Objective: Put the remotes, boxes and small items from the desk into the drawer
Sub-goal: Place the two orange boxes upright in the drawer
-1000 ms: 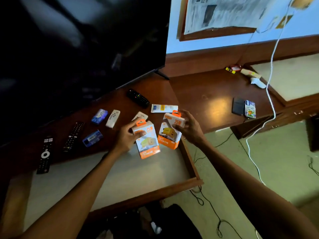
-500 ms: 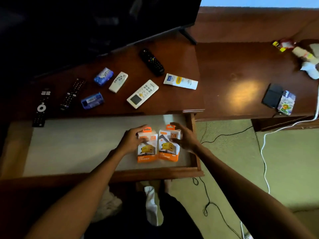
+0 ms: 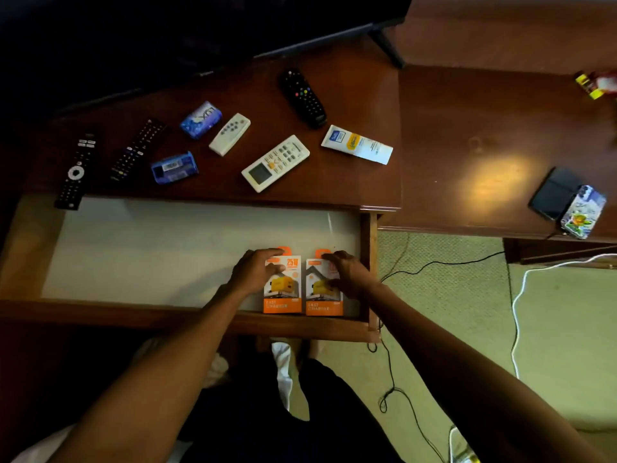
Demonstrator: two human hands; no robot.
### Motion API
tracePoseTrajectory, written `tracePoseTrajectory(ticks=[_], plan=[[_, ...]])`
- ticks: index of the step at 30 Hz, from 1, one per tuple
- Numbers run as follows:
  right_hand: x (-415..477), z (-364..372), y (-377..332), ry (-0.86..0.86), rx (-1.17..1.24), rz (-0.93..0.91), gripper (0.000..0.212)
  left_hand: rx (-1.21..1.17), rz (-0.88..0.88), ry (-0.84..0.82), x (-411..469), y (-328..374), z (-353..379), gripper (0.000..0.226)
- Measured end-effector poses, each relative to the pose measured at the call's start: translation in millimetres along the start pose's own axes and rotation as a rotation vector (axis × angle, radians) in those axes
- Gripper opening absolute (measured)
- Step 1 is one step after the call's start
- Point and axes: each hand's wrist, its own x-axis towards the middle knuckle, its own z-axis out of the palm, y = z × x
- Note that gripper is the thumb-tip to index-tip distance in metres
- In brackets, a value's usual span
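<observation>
Two orange-and-white charger boxes lie side by side in the front right corner of the open drawer [image 3: 150,255]. My left hand [image 3: 253,270] rests on the left box [image 3: 282,295], and my right hand [image 3: 345,272] on the right box [image 3: 323,300], fingers curled over their tops. On the desk above lie three black remotes [image 3: 75,170] [image 3: 137,150] [image 3: 303,96], a small white remote [image 3: 229,133], a large white remote [image 3: 275,162], two blue packs [image 3: 201,119] [image 3: 174,168] and a white tube [image 3: 356,144].
A dark TV [image 3: 167,35] stands at the back of the desk. On the right desk section lie a black wallet [image 3: 554,192] and a colourful pack [image 3: 582,212]. Cables [image 3: 516,315] run over the green carpet at the right.
Both hands have carried the two charger boxes down from above the desk edge into the drawer's front right corner, where they now lie flat. My view has tilted downward.
</observation>
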Motion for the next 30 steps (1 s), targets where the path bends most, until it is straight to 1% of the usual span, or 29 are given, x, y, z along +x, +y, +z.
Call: tracePoseTrajectory(ticks=[2, 3, 5, 8, 12, 15, 18, 20, 22, 25, 27, 29, 30], plan=[[-5.0, 0.0, -0.7, -0.006, -0.124, -0.005, 0.08, 0.01, 0.022, 0.008, -4.3, 7.2, 7.9, 0.047], [-7.0, 0.3, -1.0, 0.007, -0.181, -0.008, 0.082, 0.021, 0.039, 0.013, -5.8, 10.9, 13.1, 0.049], [-10.4, 1.3, -1.8, 0.053, -0.305, -0.016, 0.081, 0.041, 0.068, 0.031, -8.5, 18.3, 24.8, 0.055], [-13.1, 2.9, -0.1, 0.092, -0.434, -0.017, 0.08, 0.06, 0.037, 0.05, -12.1, 27.8, 39.1, 0.06], [-17.3, 1.7, 1.5, 0.081, -0.474, -0.019, 0.079, 0.056, 0.002, 0.085, -17.8, 37.5, 51.9, 0.06], [-21.3, -1.2, 0.6, 0.099, -0.484, -0.014, 0.059, 0.057, -0.006, 0.09, -21.4, 46.7, 59.4, 0.063], [-24.2, -3.0, 2.1, 0.122, -0.577, -0.019, 0.042, 0.051, -0.024, 0.049, -25.4, 55.5, 66.7, 0.077], [-26.4, -2.5, 1.6, 0.157, -0.661, -0.026, 0.038, 0.028, -0.045, 0.035, -26.4, 56.2, 71.0, 0.09], [-27.8, -0.8, 0.1, 0.161, -0.73, -0.025, 0.036, -0.005, -0.05, 0.045, -27.6, 56.1, 73.2, 0.098], [-30.9, 0.7, 0.2, 0.132, -0.787, -0.041, 0.041, 0.009, -0.027, 0.054, -30.1, 58.0, 70.3, 0.098], [-34.3, -0.8, 0.7, 0.119, -0.77, -0.056, 0.046, 0.075, -0.02, -0.004, -29.5, 58.3, 61.4, 0.1], [-37.4, -6.6, -2.1, 0.142, -0.705, -0.048, 0.05, 0.119, -0.003, -0.083, -27.5, 57.3, 44.2, 0.103], [-38.1, -10.5, -4.5, 0.159, -0.662, -0.038, 0.054, 0.13, 0.01, -0.107, -27.2, 56.5, 32.8, 0.1]])
